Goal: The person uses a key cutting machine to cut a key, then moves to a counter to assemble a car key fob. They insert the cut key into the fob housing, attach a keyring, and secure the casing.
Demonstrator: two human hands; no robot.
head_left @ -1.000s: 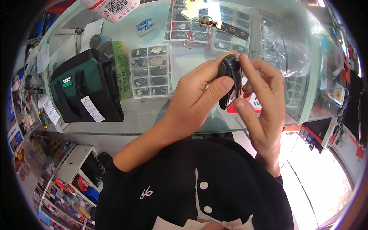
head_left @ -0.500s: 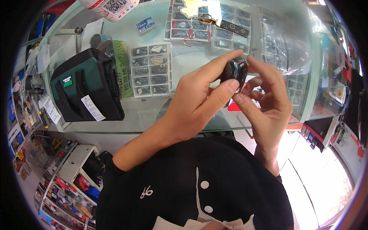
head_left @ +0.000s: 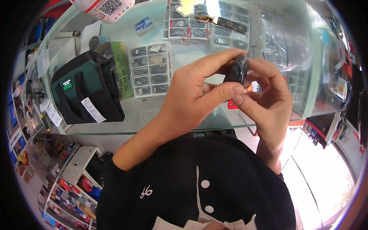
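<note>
Glossy black, rounded little gadget (head_left: 238, 72), fob-looking, held up over the near edge of the glass counter (head_left: 140, 114), right of its middle. The left hand (head_left: 193, 90) has it pinched, thumb on the near end and fingers curled round the far one. The right hand (head_left: 271, 94) is right up against it too, fingers bent and thumb tip by the near end, but from where I'm standing I can't tell if that one's really gripping.

Below the right hand there's a bit of a red-and-white card (head_left: 232, 104). Toward the counter's far edge: a brown patterned strap (head_left: 232, 25) on a key ring, lying over clear compartment boxes (head_left: 188, 23). Another divided box (head_left: 149, 69) sits left of the hands, then a black-and-green bag (head_left: 82, 88) by the near left corner, white tag (head_left: 93, 110) dangling. Crinkly clear plastic (head_left: 287, 44) lies near the right edge, btw.
</note>
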